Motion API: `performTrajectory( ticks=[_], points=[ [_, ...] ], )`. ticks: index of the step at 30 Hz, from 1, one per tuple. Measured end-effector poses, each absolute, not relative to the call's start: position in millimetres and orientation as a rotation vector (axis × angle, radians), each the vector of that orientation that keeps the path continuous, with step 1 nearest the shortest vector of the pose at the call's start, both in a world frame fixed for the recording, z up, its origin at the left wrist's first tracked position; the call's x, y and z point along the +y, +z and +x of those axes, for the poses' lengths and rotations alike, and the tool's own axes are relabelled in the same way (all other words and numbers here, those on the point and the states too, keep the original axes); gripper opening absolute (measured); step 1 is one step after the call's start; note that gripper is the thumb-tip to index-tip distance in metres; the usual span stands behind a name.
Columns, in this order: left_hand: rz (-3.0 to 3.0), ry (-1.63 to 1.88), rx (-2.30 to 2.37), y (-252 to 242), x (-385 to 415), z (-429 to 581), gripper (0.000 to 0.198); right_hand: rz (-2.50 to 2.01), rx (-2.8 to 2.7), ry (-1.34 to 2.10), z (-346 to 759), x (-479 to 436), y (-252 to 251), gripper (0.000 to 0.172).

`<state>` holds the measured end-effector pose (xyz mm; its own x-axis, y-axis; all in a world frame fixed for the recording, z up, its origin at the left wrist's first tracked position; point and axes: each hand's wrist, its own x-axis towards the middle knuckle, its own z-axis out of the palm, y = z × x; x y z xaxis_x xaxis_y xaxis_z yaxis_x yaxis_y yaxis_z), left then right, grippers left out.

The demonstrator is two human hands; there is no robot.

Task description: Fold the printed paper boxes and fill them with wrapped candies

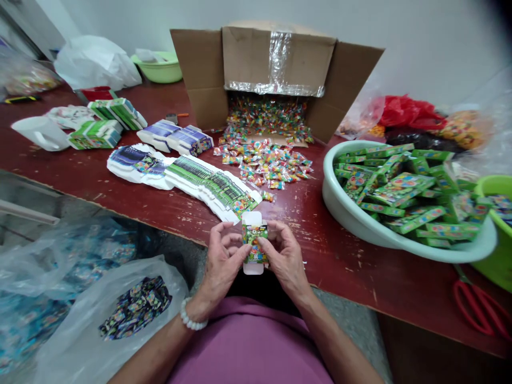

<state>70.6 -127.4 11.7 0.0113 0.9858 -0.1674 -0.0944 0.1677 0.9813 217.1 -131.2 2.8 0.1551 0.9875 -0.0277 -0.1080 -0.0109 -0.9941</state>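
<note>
Between my two hands is a small green printed carton (pixel 255 237) with white flaps out at its top and bottom. My left hand (pixel 224 256) grips its left side, thumb on the front face. From the other side my right hand (pixel 286 256) holds it the same way, thumb also on the front. Just beyond lies a fanned row of flat green cartons (pixel 212 184), running into purple ones (pixel 140 165) at the left. Wrapped candies (pixel 272 162) are heaped past the row, spilling from a cardboard box (pixel 280 58) laid open toward me.
On the right, a pale blue basin (pixel 352 226) holds many filled-out green cartons; red scissors (pixel 476 304) and a green tub (pixel 488 184) are beside it. At left stand a white mug (pixel 40 133) and carton stacks (pixel 96 133). Below the table edge, a plastic bag (pixel 96 298) contains dark packets.
</note>
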Motion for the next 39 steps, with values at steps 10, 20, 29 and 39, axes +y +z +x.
performTrajectory(
  ticks=[10,20,29,39],
  points=[
    [1.035,0.932,1.057,18.8,-125.0,59.7,0.034,-1.195,-1.196,1.084,223.0,-134.6,-4.5,0.023],
    [1.082,0.805,0.956,20.6,-122.5,57.9,0.017,-1.237,-1.052,1.317,234.3,-128.1,3.4,0.023],
    [1.038,0.859,0.964,16.2,-122.7,56.2,0.039,-1.152,-1.177,1.381,245.1,-123.5,9.9,0.02],
    [0.461,0.522,0.813,15.4,-131.3,73.9,0.057,-1.218,-1.453,1.082,244.4,-130.7,9.4,0.02]
  ],
)
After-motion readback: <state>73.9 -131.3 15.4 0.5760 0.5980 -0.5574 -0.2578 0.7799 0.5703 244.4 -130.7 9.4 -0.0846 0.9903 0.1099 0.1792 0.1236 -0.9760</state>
